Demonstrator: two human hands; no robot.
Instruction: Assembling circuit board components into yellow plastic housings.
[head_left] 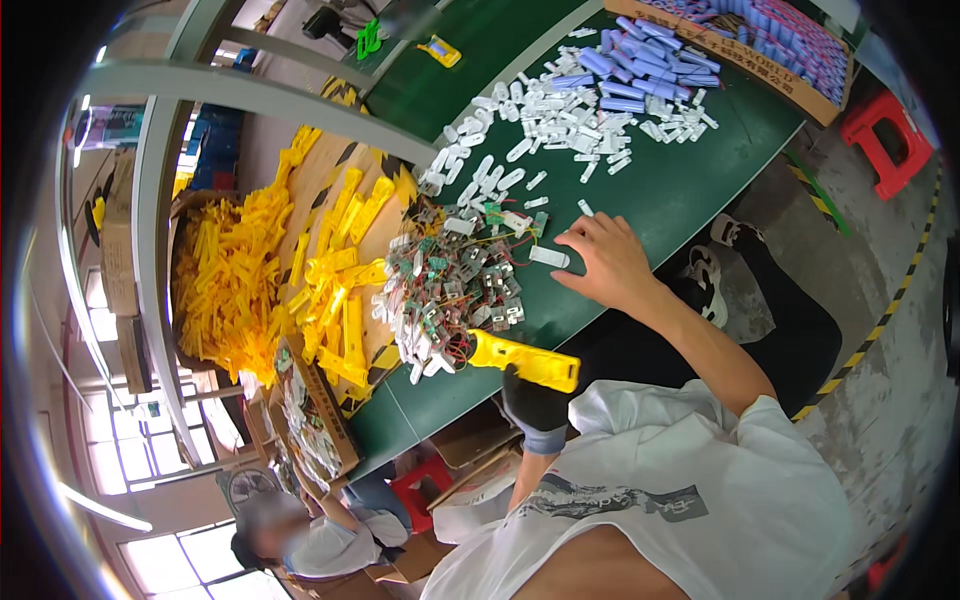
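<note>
My left hand [535,400], in a dark glove, is closed on a long yellow plastic housing [540,366] near the table's front edge. The housing's far end reaches the heap of small wired circuit boards [450,285]; any contact is unclear. My bare right hand [607,262] hovers over the green table with its fingers spread. Between its thumb and forefinger tips lies the end of a white oblong piece [547,257]; a grip on it is not evident. Just beyond sit a green board with wires [510,220] and a small white piece [585,207].
White pieces [570,125] and purple cylindrical cells [645,70] cover the table's far part, beside a carton of cells [760,50]. Yellow housings [235,280] pile up at left. A metal frame post [270,90] stands there. A person [330,540] sits at lower left; a red stool [888,145] stands right.
</note>
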